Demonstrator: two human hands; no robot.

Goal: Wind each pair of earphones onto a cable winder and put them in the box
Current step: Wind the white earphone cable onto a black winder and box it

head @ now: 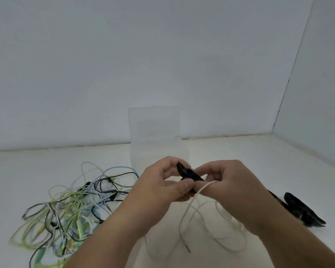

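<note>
Nearest the camera, the loose end of the white earphones (190,213) hangs and loops over the bench (240,151). The metal plug (188,249) lies at the low end of the cord, and wide slack loops rest under the right wrist.

Above the loops the two hands meet over the middle of the bench. The left hand (162,187) grips a black winder (188,174): its thumb presses the near side and its curled fingers (169,163) wrap the far side. The right hand (228,188) is just beside it, fingers (211,171) curled and touching the winder's right end. It pinches the white cord where the cord crosses from the winder over the index finger. How much cord is already round the winder cannot be told, because the hands cover it.

To the left, near the left forearm, a tangled pile of earphones (72,202) sprawls on the bench, with black, pale blue, green and yellowish cords crossing each other. To the right, past the right forearm, other winders (302,209) lie together in a small dark heap, too blurred to count.

Behind the hands stands a clear plastic box (157,149), with its lid upright at the back. Through the clear plastic nothing can be made out inside. Beyond it the bench meets a plain pale wall (162,55), which turns a corner at the far right.
</note>
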